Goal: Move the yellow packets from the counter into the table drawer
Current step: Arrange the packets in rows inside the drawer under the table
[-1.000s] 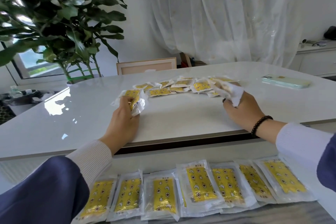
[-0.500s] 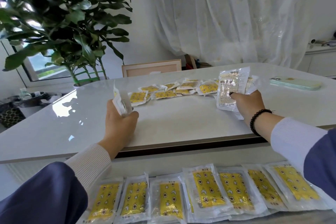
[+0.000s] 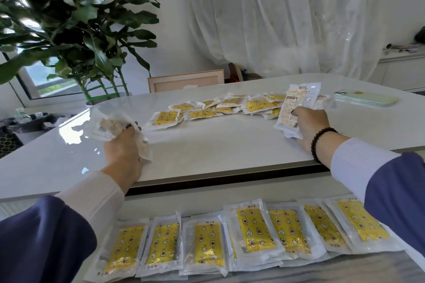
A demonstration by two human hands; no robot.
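Gripping packets: left hand (image 3: 122,156) crumples one at 9 o'clock; right hand (image 3: 310,124) pinches a loose fan at 2. Risk: slippery film sliding out short of the drawer (image 3: 161,204).

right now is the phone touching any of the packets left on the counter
Apart. The head view shows bare white counter between the phone and the nearest loose packets; the right hand holds its packets short of it.

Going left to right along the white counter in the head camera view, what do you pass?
Left hand gripping crumpled packets → loose yellow packets scattered on the counter → right hand gripping upright packets → pale green phone.
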